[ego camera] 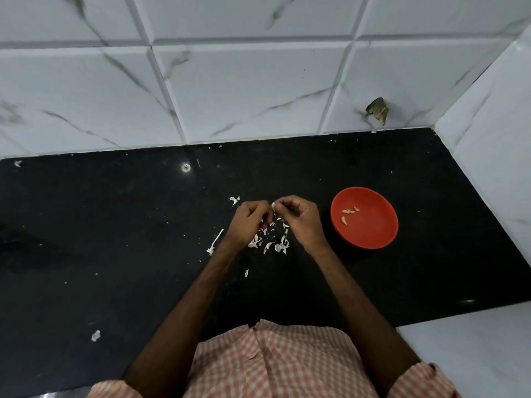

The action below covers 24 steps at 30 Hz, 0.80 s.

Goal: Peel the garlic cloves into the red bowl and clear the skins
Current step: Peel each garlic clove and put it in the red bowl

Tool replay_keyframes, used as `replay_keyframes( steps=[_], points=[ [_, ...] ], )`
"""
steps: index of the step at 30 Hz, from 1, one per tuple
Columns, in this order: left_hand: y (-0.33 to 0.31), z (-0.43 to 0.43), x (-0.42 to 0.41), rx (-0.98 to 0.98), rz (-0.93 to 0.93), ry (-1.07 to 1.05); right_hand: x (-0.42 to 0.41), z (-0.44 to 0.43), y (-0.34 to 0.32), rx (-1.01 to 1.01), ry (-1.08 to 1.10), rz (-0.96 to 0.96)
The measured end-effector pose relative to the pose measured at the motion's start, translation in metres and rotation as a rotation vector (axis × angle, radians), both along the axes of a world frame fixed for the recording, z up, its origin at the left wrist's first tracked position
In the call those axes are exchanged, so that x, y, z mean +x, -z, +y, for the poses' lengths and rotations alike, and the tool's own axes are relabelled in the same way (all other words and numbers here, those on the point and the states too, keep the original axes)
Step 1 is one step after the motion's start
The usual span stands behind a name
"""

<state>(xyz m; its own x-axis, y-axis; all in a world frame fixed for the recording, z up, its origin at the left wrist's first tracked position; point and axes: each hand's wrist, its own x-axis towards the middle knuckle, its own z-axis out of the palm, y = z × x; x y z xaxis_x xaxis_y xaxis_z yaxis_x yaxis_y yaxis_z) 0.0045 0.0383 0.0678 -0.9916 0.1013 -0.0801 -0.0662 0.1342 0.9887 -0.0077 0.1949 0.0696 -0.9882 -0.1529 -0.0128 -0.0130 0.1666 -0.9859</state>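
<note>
- The tiled wall [258, 81] fills the far half of the view. Its tiles are large, glossy, square and white with grey marble veining and bevelled edges, and it turns a corner on the right.
- The counter [115, 225] is a smooth, polished black slab that reaches from the wall to the person. It is dotted with pale flecks.
- A checked shirt [273, 363] of orange and white woven cloth sits at the near edge, and two bare forearms reach out from its short sleeves.
- The red bowl [379, 228] is round, shallow and matte, probably plastic. It stands on the counter to the right of the hands, near them but apart.
- The left hand [248, 222] and the right hand [300, 221] meet above the middle of the counter. Both have their fingers curled in, and their fingertips pinch one garlic clove between them.
- A jagged, dark broken patch [377, 110] marks the wall just above the counter's far right.
- The skins [273, 244] are thin, papery white curls lying in a loose scatter beneath and just nearer than the hands.
- A slim pale stalk [215, 242] lies just left of the left wrist.
- Single flakes lie apart from the scatter, one just beyond the left hand [235, 200] and one at the near left [95, 336].
- The peeled cloves [346, 215] are small, curved and cream-coloured. About four of them lie in the left part of the bowl.
- The garlic clove [273, 207] is small and whitish, with skin still on it, and is held at the fingertips.
</note>
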Motion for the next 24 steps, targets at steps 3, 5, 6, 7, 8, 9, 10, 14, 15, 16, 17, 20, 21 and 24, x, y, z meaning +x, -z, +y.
replay_keyframes(
  steps=[3,5,6,7,8,9,10,14,15,16,17,20,21,24],
  points=[
    [0.005,0.000,0.001,-0.081,0.006,-0.001,-0.001,-0.003,0.001,0.026,0.015,0.011],
    [0.006,0.000,0.002,-0.122,0.028,-0.031,-0.001,-0.005,0.001,0.013,0.039,0.008],
    [0.006,0.001,0.003,-0.129,0.044,-0.047,-0.001,-0.006,0.001,-0.001,0.061,-0.003],
    [0.006,0.001,0.004,-0.117,0.053,-0.064,0.000,-0.006,0.000,-0.020,0.080,-0.018],
    [0.006,0.002,0.005,-0.089,0.055,-0.083,0.000,-0.007,0.001,-0.039,0.091,-0.034],
    [0.006,0.002,0.005,-0.056,0.057,-0.105,0.001,-0.008,0.001,-0.055,0.090,-0.046],
    [0.006,0.002,0.005,-0.026,0.063,-0.124,0.001,-0.008,0.000,-0.061,0.087,-0.053],
    [0.001,0.004,0.007,0.020,0.077,-0.165,0.002,-0.011,-0.007,-0.103,0.090,-0.061],
    [0.001,0.004,0.008,0.010,0.079,-0.179,0.003,-0.011,-0.010,-0.110,0.082,-0.066],
    [0.000,0.004,0.009,-0.010,0.091,-0.190,0.002,-0.010,-0.012,-0.094,0.072,-0.061],
    [0.002,0.003,0.008,-0.047,0.119,-0.197,0.001,-0.009,-0.013,-0.050,0.064,-0.043],
    [0.004,-0.002,0.006,-0.171,0.230,-0.174,-0.001,-0.006,-0.017,0.079,0.043,-0.007],
    [0.004,-0.004,0.006,-0.201,0.250,-0.157,-0.002,-0.006,-0.018,0.086,0.039,-0.027],
    [0.004,-0.005,0.006,-0.248,0.269,-0.135,-0.003,-0.006,-0.023,0.068,0.024,-0.108]
  ],
)
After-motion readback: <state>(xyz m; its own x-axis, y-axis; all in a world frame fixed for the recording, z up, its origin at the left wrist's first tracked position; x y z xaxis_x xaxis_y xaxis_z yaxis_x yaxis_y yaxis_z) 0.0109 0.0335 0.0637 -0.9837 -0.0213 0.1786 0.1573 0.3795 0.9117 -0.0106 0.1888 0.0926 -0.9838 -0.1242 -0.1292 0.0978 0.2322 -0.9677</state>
